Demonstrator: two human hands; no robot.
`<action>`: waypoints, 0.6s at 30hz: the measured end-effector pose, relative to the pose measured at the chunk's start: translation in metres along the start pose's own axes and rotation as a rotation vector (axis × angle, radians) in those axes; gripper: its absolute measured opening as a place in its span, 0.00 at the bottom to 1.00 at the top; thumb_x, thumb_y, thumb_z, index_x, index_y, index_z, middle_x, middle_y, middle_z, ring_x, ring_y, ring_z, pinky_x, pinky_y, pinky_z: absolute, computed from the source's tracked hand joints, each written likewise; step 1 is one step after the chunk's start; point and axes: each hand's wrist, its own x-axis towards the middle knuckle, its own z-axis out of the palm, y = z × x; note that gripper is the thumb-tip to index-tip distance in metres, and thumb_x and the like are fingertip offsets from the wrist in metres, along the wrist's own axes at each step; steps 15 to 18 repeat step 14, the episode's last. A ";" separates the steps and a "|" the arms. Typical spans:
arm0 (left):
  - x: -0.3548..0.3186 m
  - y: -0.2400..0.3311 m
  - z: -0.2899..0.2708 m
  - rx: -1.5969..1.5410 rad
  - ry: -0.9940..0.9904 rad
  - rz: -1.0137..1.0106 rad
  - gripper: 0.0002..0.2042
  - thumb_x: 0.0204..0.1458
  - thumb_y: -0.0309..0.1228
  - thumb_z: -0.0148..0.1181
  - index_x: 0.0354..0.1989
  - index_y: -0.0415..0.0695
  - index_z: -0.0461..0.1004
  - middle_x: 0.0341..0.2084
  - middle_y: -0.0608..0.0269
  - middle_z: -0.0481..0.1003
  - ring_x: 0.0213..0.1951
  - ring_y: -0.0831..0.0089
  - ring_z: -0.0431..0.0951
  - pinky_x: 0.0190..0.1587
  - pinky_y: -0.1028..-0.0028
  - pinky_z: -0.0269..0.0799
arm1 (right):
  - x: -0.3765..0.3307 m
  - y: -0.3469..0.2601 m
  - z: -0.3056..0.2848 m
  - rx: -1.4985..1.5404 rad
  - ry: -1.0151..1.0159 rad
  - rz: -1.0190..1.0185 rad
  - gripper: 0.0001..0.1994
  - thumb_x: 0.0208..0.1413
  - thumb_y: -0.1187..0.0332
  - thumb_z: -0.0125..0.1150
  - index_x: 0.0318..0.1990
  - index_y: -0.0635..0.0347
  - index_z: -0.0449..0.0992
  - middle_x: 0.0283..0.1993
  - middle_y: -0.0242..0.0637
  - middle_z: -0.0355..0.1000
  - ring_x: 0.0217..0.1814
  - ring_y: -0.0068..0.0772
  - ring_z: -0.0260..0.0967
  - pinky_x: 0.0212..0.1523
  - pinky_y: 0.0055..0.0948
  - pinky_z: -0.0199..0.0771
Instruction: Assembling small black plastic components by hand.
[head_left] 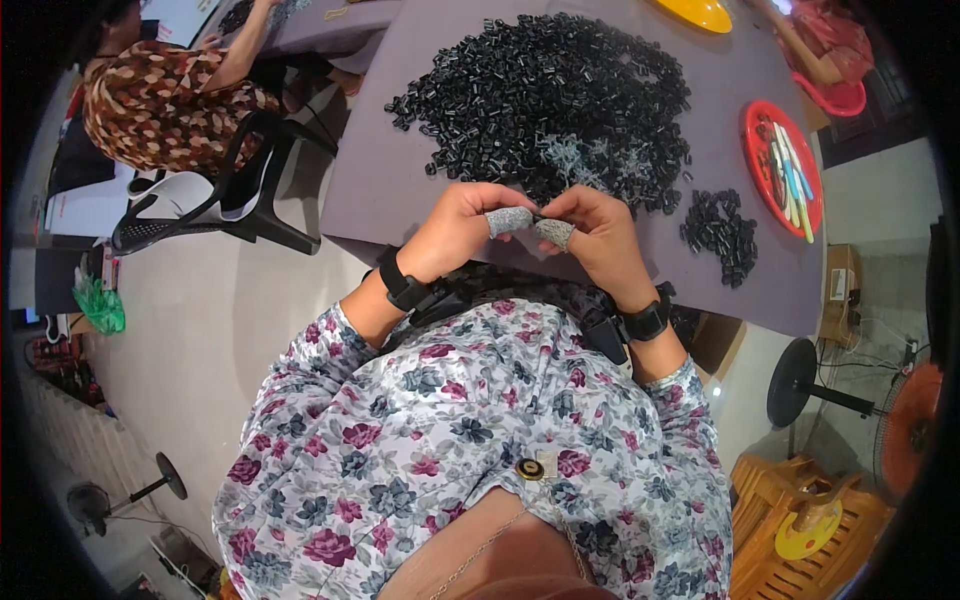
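Observation:
My left hand (458,228) and my right hand (606,238) meet at the table's near edge, fingertips pinched together. Between them is a small dark piece (538,214), mostly hidden by the fingers. Both thumbs wear grey knitted finger covers. Just beyond my hands spreads a large heap of small black plastic parts (540,90). Thin grey-blue bits (590,158) lie on its near side. To the right of my right hand sits a smaller pile of similar black parts (720,238).
A red tray (752,150) with knife-like tools stands at the table's right edge. A yellow dish (697,14) is at the far side. At left, a person in a patterned top (175,95) sits by a black chair (270,205). Another person (835,45) is at far right.

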 end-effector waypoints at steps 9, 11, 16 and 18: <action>0.003 0.001 -0.005 -0.087 -0.018 -0.022 0.11 0.62 0.21 0.58 0.50 0.39 0.83 0.39 0.63 0.84 0.37 0.81 0.80 0.40 0.79 0.76 | -0.001 -0.004 0.007 -0.024 -0.027 -0.066 0.11 0.56 0.83 0.61 0.47 0.65 0.77 0.39 0.30 0.77 0.38 0.17 0.75 0.38 0.19 0.77; 0.005 -0.002 -0.008 -0.136 -0.029 -0.015 0.12 0.62 0.20 0.58 0.51 0.40 0.82 0.39 0.63 0.84 0.37 0.81 0.80 0.40 0.79 0.77 | -0.001 -0.005 0.009 -0.046 -0.022 -0.090 0.14 0.55 0.85 0.59 0.49 0.65 0.78 0.38 0.28 0.76 0.38 0.15 0.73 0.37 0.18 0.75; 0.005 -0.006 -0.010 -0.202 -0.046 -0.033 0.14 0.62 0.18 0.55 0.52 0.40 0.82 0.39 0.63 0.84 0.37 0.80 0.80 0.41 0.79 0.77 | -0.001 -0.002 0.006 -0.099 -0.061 -0.083 0.18 0.56 0.84 0.60 0.54 0.63 0.77 0.39 0.27 0.76 0.40 0.14 0.73 0.40 0.17 0.75; 0.005 -0.006 -0.010 -0.202 -0.046 -0.033 0.14 0.62 0.18 0.55 0.52 0.40 0.82 0.39 0.63 0.84 0.37 0.80 0.80 0.41 0.79 0.77 | -0.001 -0.002 0.006 -0.099 -0.061 -0.083 0.18 0.56 0.84 0.60 0.54 0.63 0.77 0.39 0.27 0.76 0.40 0.14 0.73 0.40 0.17 0.75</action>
